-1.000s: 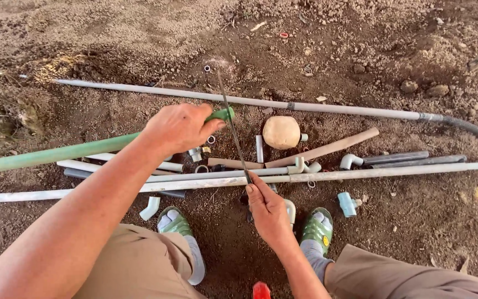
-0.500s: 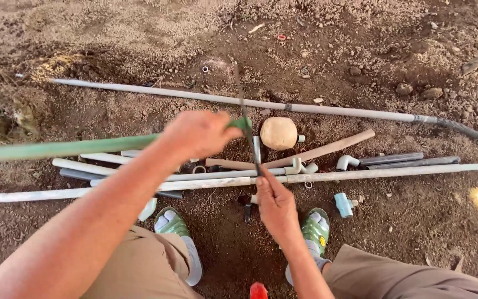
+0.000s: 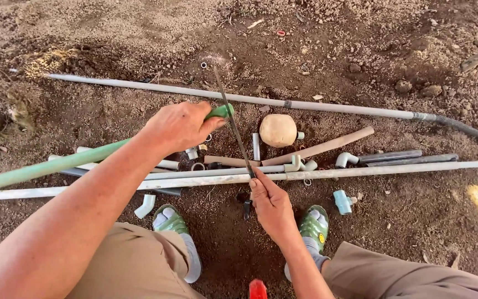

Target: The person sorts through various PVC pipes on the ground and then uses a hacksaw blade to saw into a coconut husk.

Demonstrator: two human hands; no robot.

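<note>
Head view, one entry: your left hand (image 3: 181, 126) is wrapped around the green pipe (image 3: 51, 164) near its end, held low over the dirt ground (image 3: 112, 33). Your right hand (image 3: 271, 200) pinches the lower end of a thin hacksaw blade (image 3: 232, 123), which crosses the pipe's tip. Below: long white pipe (image 3: 360, 170), grey fittings, round tan ball (image 3: 277, 130), green sandals (image 3: 313, 227).

Pipes (image 3: 360, 173) and fittings (image 3: 342, 201) crowding ground before feet, open bare soil (image 3: 112, 33) beyond the far pipe (image 3: 261, 101)
</note>
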